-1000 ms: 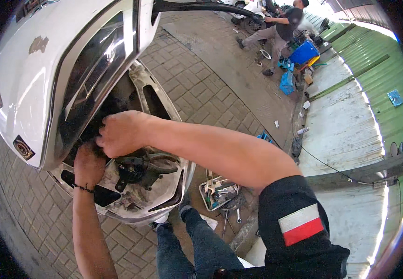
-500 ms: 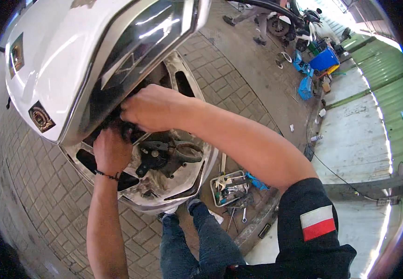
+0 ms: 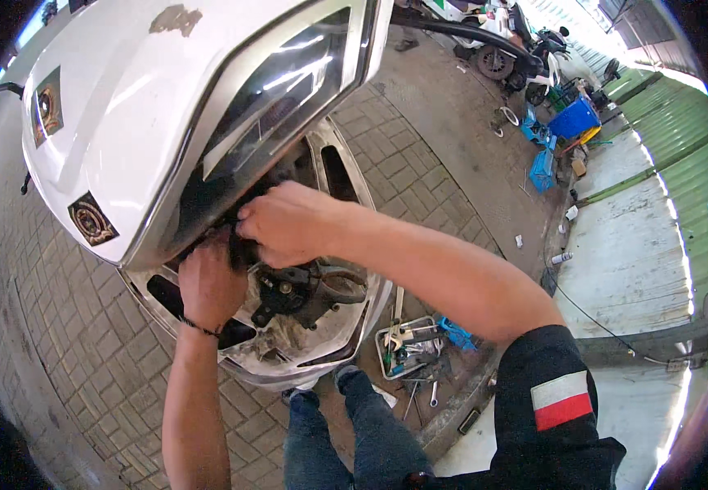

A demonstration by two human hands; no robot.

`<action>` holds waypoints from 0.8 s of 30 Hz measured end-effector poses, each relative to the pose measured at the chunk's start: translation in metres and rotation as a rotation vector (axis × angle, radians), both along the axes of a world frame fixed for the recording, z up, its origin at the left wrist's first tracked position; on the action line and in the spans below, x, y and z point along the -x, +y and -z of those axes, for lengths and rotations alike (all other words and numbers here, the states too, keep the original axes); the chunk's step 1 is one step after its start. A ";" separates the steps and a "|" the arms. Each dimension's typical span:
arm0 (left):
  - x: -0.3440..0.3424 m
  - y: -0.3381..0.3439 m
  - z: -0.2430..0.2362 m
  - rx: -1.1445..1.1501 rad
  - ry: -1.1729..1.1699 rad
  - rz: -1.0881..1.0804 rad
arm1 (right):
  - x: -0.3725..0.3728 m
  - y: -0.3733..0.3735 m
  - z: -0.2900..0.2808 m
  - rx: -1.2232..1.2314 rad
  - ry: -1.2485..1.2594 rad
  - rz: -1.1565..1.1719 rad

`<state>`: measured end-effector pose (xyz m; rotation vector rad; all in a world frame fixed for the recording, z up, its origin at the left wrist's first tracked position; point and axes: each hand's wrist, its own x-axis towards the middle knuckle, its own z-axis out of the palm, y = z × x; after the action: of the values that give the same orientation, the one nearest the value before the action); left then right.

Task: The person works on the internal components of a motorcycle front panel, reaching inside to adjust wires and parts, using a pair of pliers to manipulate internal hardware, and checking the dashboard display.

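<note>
A white scooter body (image 3: pixel 109 139) with a smoked lens and worn stickers fills the upper left, over a grimy open frame (image 3: pixel 337 163). My left hand (image 3: pixel 211 282) reaches palm-down into the dark gap between them, its fingers hidden. Just right of it, my right hand (image 3: pixel 284 220) has its fingers curled at something dark in that gap, which I cannot make out. Below my hands, a black mechanical part (image 3: pixel 284 290) with a bolt sits in the frame, beside a grey looped piece (image 3: pixel 341 286).
A metal tray of tools (image 3: pixel 407 351) lies on the paving near my legs (image 3: pixel 329 433), beside a blue plastic item (image 3: pixel 458 335) and loose wrenches. At the back are parked scooters (image 3: pixel 501 61) and blue crates (image 3: pixel 570 118). A corrugated green-and-white wall (image 3: pixel 648 155) runs along the right.
The view has shifted, so the scooter appears further right. A co-worker seen at the back earlier has mostly left view. Both my hands remain in the gap, the right slightly adjusted.
</note>
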<state>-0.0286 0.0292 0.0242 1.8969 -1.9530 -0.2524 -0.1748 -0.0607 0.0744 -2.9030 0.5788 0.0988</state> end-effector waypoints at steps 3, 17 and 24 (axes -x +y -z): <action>-0.002 0.001 0.001 0.020 0.064 0.009 | -0.009 -0.002 0.016 -0.183 -0.144 0.263; 0.002 -0.004 0.000 -0.024 0.087 -0.042 | -0.001 -0.013 0.004 0.293 -0.001 -0.316; -0.002 -0.003 0.003 -0.074 0.064 -0.079 | -0.004 -0.011 0.007 0.273 0.044 -0.300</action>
<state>-0.0262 0.0261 0.0208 1.9826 -1.8457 -0.3621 -0.1708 -0.0714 0.0678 -3.2414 0.1675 0.1325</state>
